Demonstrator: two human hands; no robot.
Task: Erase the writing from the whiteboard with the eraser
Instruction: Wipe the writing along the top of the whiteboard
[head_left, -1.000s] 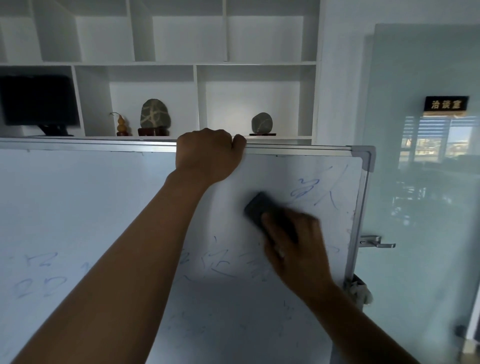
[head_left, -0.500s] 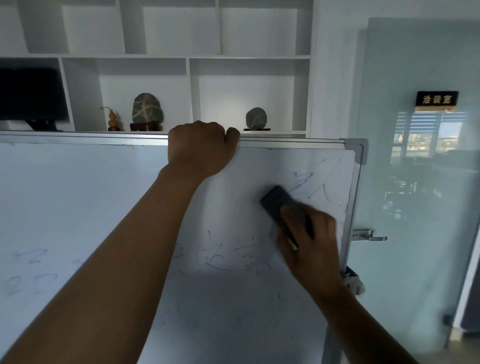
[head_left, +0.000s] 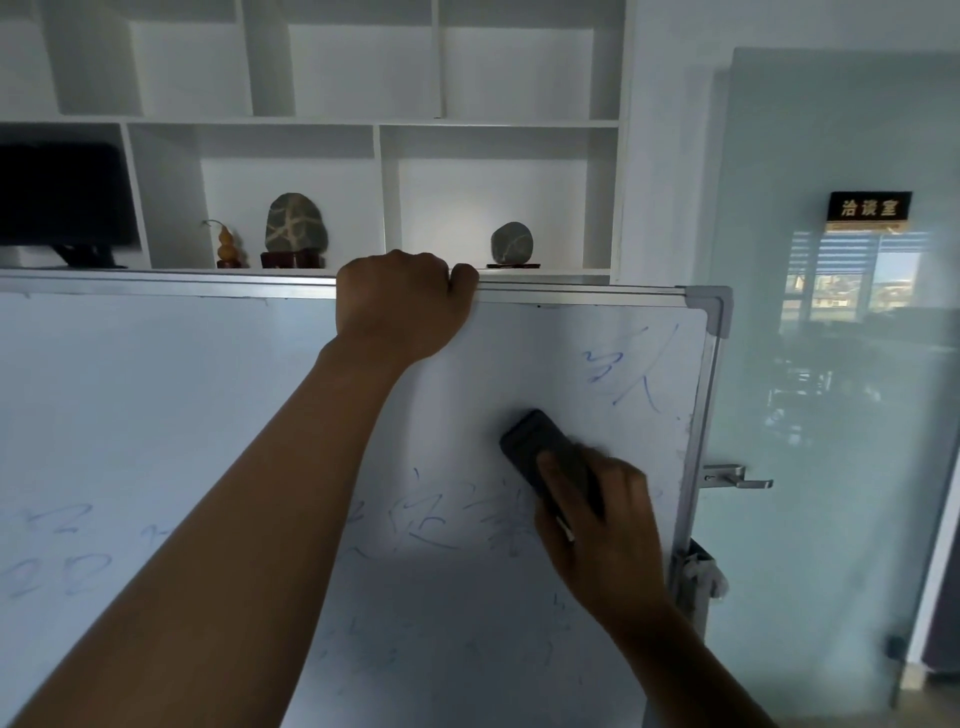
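The head view looks down two bare forearms at a whiteboard (head_left: 156, 415) with a metal frame. The left hand (head_left: 400, 306) is at the top edge of the board, and its grip is closed around the frame rail, fingers curled over the top. The right hand (head_left: 597, 525) is lower and to the right, and its grip is clamped on a dark eraser (head_left: 535, 447), which it presses flat against the board surface. The eraser is tilted, its upper end pointing up and to the left. It sits in the right part of the board, between two groups of blue writing (head_left: 623, 374): some strokes near the top right corner, and a faint line of characters just below and left of the eraser. More pale marks show at the far left and lower down.

Behind the board stands a white shelf unit (head_left: 379, 124) with open compartments. In the middle lower compartment there are a small orange gourd (head_left: 226, 244) and a large veined stone (head_left: 295, 226) on a dark base, side by side. The compartment to its right holds a smaller grey stone (head_left: 511, 243). The left one holds a dark monitor (head_left: 62, 195). The upper compartments are partly cut off. At the right is a frosted glass door (head_left: 831, 467) with a black sign (head_left: 868, 209) and a metal handle (head_left: 735, 475).
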